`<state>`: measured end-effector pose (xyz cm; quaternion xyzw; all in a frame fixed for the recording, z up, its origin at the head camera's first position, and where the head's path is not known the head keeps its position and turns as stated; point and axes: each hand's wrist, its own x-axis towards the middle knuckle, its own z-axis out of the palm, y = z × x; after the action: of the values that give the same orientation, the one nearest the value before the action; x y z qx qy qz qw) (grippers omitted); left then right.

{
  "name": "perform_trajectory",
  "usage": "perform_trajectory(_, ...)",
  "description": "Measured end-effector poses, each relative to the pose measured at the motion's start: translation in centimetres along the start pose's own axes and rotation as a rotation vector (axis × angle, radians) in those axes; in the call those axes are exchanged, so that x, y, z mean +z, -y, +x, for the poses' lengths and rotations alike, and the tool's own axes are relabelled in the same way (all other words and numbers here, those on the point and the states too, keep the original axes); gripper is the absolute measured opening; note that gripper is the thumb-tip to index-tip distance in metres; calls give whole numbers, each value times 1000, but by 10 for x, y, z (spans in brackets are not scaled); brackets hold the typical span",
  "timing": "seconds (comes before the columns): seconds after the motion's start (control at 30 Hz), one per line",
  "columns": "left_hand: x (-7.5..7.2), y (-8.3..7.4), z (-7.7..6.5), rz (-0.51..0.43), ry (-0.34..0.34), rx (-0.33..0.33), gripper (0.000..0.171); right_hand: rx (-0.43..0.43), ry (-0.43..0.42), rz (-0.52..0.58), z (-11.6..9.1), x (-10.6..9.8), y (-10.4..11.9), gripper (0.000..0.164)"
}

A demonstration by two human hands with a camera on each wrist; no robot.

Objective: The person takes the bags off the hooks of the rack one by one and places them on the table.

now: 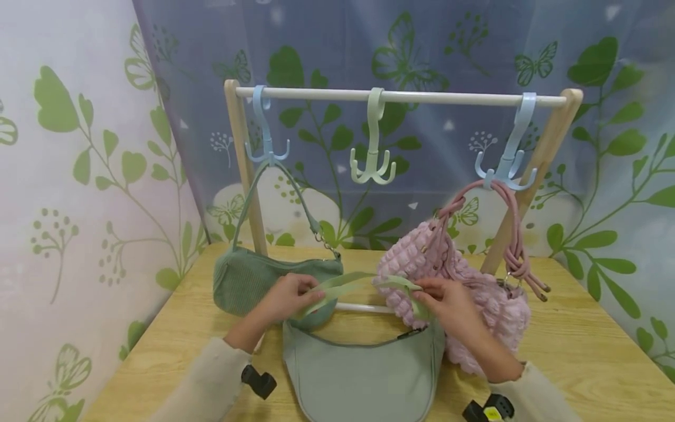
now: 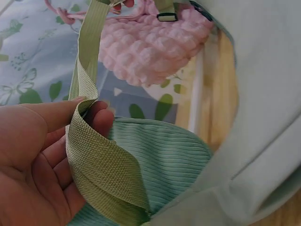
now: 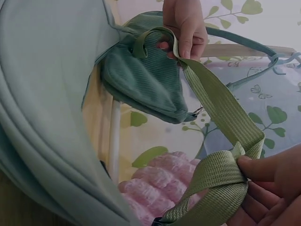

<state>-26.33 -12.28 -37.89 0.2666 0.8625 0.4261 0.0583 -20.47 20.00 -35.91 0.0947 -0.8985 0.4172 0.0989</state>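
Observation:
A smooth grey-green shoulder bag (image 1: 364, 375) is at the front in the head view, its lower edge cut off. Its light green webbing strap (image 2: 103, 160) rises from both ends. My left hand (image 1: 289, 299) pinches the strap near one end, thumb against fingers. Near the other end my right hand (image 1: 448, 305) pinches the same strap, which folds over in a loop by the thumb (image 3: 258, 167). Between the hands the strap arches just in front of a rack. Whether the bag's base touches the table is hidden.
From the rack's white bar (image 1: 316, 94) hang a blue hook (image 1: 268, 140) with a green corduroy bag (image 1: 263, 275), a bare pale green hook (image 1: 373, 146), and another blue hook (image 1: 508, 152) with a pink puffy bag (image 1: 495, 316). A wooden table (image 1: 569, 328) lies underneath.

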Motion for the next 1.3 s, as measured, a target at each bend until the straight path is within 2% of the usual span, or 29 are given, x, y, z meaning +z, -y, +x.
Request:
perform_trajectory(0.3,23,13,4,132,-13,8,16,-70,40,-59,-1,6,-15,18)
perform_trajectory(0.47,32,13,5,178,-15,-17,18,-79,67,-56,-1,9,-20,22)
perform_trajectory(0.6,37,15,2,220,-9,-29,19,-55,103,-81,-2,14,-20,26)
perform_trajectory(0.73,42,17,0,278,-12,-8,18,-43,130,-100,-4,18,-20,26)
perform_trajectory(0.93,46,18,-2,326,-36,14,15,-55,133,-139,-3,21,-20,28)
perform_trajectory(1.03,46,18,-2,340,-43,2,15,-27,150,-155,-3,24,-19,32)
perform_trajectory(1.17,47,16,-3,342,-57,-4,20,1,162,-158,-3,25,-18,37)
perform_trajectory(1.3,46,13,-4,335,-57,10,26,-7,160,-154,-4,25,-16,41)
